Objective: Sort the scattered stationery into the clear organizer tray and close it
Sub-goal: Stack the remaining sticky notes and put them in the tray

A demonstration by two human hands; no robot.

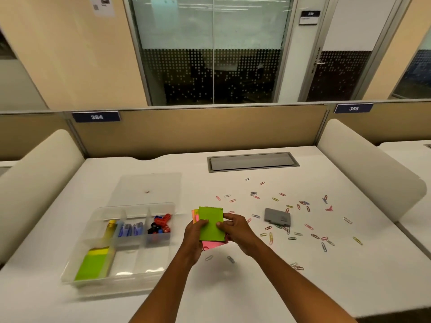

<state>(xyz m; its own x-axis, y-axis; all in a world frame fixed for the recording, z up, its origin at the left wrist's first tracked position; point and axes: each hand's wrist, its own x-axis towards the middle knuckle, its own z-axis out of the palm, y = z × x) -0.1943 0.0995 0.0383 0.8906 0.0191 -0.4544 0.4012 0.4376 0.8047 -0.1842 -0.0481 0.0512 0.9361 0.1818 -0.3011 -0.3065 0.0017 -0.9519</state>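
2 bare forearms reach in from the bottom edge and meet over the white desk [233, 297]. Between them sits a stack of sticky notes [211, 226], green on top with pink and orange edges showing beneath. The left hand [194, 238] grips the stack's left edge, thumb curled over the green sheet and fingers hidden underneath. The right hand [233, 227] pinches the right edge, thumb on top and fingers curled behind. The stack appears lifted just above the desk surface, tilted slightly toward the camera.

Just left of the hands lies the clear organizer tray [77, 279], its lid [149, 187] open and lying flat behind it. In the tray's near left compartment rests a green and yellow pad of notes [93, 264]. A yellow item [111, 226] stands in the far left compartment; I cannot tell what it is through the blur. Beside it are blue clips [130, 229], and the next compartment holds red and black binder clips [161, 226].

To the right of the hands, coloured paper clips [300, 227] lie scattered across the desk, well apart from the tray. A small grey box [277, 216] sits among them. 2 more paper clips [220, 258] lie just below the held stack, near the wrists.
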